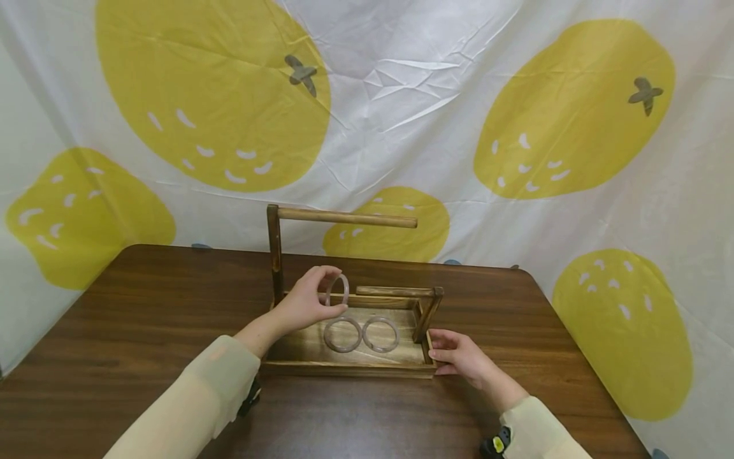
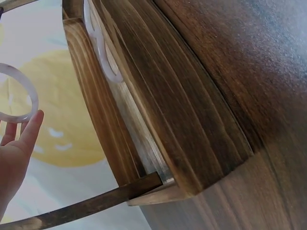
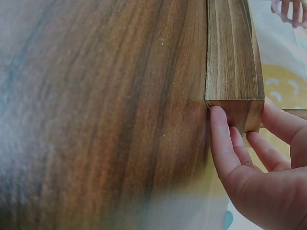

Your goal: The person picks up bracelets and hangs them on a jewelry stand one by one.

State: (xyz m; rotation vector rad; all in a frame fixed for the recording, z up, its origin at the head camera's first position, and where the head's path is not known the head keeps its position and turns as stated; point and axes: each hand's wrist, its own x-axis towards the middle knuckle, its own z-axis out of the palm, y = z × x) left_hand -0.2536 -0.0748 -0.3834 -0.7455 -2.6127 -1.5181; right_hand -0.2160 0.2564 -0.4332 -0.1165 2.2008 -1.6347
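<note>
Your left hand (image 1: 306,299) pinches a pale ring (image 1: 346,290) between thumb and fingers, holding it on edge above the tray (image 1: 350,368). In the head view that ring shows just left of the free end of the low bar (image 1: 395,292) and below the high bar (image 1: 350,217). Your right hand (image 1: 464,360) grips the tray's right end, and the right wrist view shows one finger low against the end wall, near the table (image 1: 143,331), and another up at the rim. Two more rings, a left one (image 1: 343,351) and a right one (image 1: 381,351), lie flat on the tray floor side by side, their edges touching or nearly so. The high bar runs rightward from a tall post (image 1: 275,248) at the tray's left end; the low bar runs leftward from a short post (image 1: 427,312) at the right end. The tray sits on the dark wooden table, and behind it hangs a white cloth (image 1: 395,127) printed with yellow fruit. Both your sleeves are pale, and a black band (image 1: 496,443) shows at your right wrist.
</note>
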